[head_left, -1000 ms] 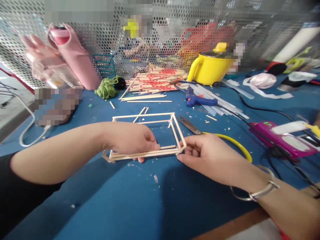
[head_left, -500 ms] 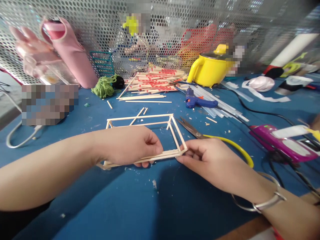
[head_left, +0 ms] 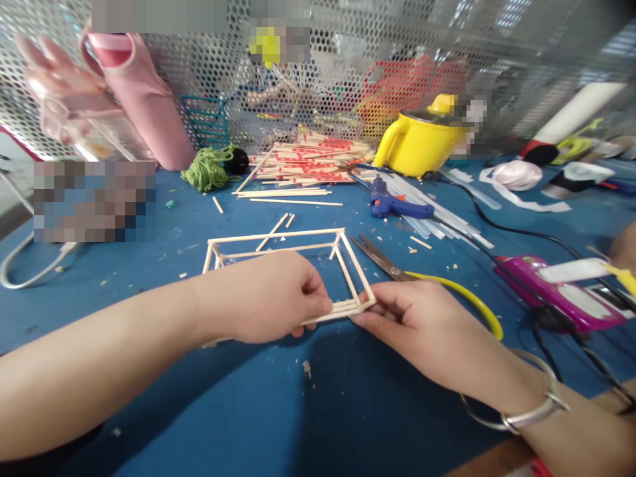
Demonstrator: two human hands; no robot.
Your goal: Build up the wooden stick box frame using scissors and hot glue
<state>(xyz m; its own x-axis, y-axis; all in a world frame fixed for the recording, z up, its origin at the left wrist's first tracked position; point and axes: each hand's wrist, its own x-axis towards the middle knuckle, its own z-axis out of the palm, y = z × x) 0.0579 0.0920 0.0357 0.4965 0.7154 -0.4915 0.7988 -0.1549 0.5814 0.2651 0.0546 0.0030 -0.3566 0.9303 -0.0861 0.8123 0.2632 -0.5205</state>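
Observation:
A box-shaped frame of thin wooden sticks (head_left: 278, 234) is held low over the blue tabletop. My left hand (head_left: 268, 298) reaches across it, thumb and fingers closed on the sticks of its near side. The forearm and hand cover much of the frame's left and front. At the near right corner, my right hand (head_left: 392, 311) pinches the joint between thumb and fingers. Just behind that hand lie scissors (head_left: 392, 268) with a yellow handle, blades pointing away to the left.
Behind the frame are a blue glue gun (head_left: 392, 202), clear glue sticks (head_left: 437, 222) and a pile of wooden sticks (head_left: 313, 159). Green yarn (head_left: 206, 169), a pink bottle (head_left: 144, 99) and a yellow pot (head_left: 422, 142) stand along the mesh panel (head_left: 328, 40). A purple device (head_left: 561, 291) with cables lies right.
My left hand has slid slightly right along the frame's near side, toward the right corner. My right hand keeps its pinch at the corner. The view has shifted a little.

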